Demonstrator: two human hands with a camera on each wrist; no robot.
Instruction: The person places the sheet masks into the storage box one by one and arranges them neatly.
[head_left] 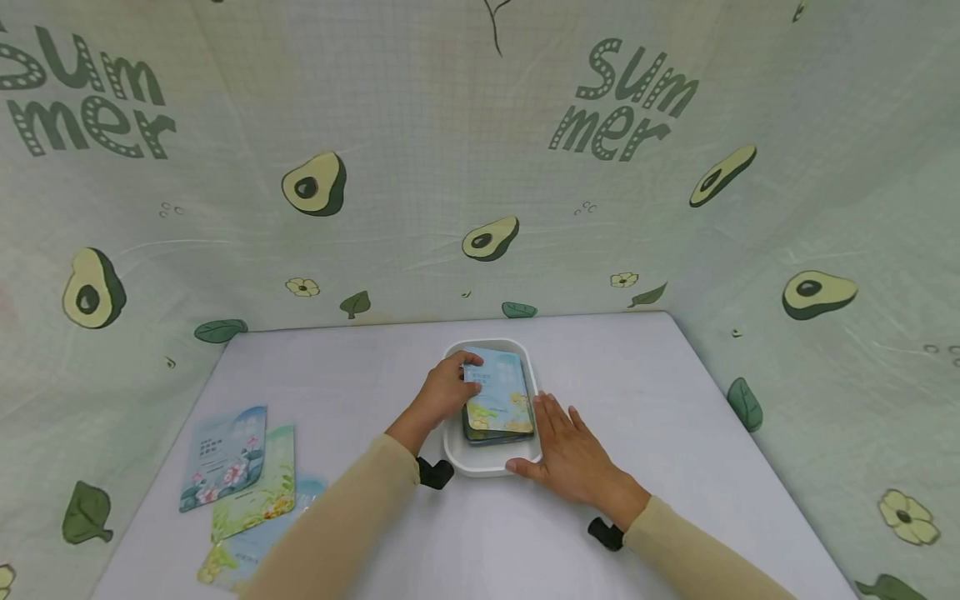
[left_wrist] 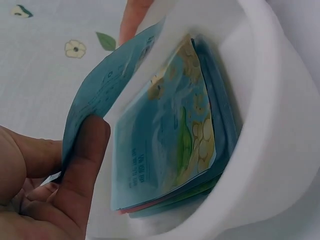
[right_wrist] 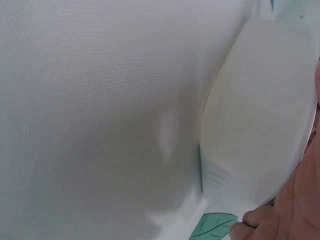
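A white plastic bin (head_left: 483, 472) stands on the table, holding a stack of flat sheet-mask packets (left_wrist: 165, 140). My left hand (head_left: 442, 392) pinches a light-blue sheet-mask packet (head_left: 497, 387) by its edge, between thumb and fingers. In the left wrist view, this held packet (left_wrist: 107, 75) is tilted up and bends slightly over the stack. With fingers straight, my right hand (head_left: 573, 462) rests against the bin's right rim. The right wrist view shows the bin's outer wall (right_wrist: 260, 110) beside that hand (right_wrist: 300, 205).
Three overlapping packets lie on the left of the table: a blue one with pink flowers (head_left: 225, 458), a green one (head_left: 255, 487) and a pale-blue one (head_left: 251, 550) partly behind the left sleeve. A printed cloth (head_left: 405, 275) hangs behind the white table (head_left: 615, 367).
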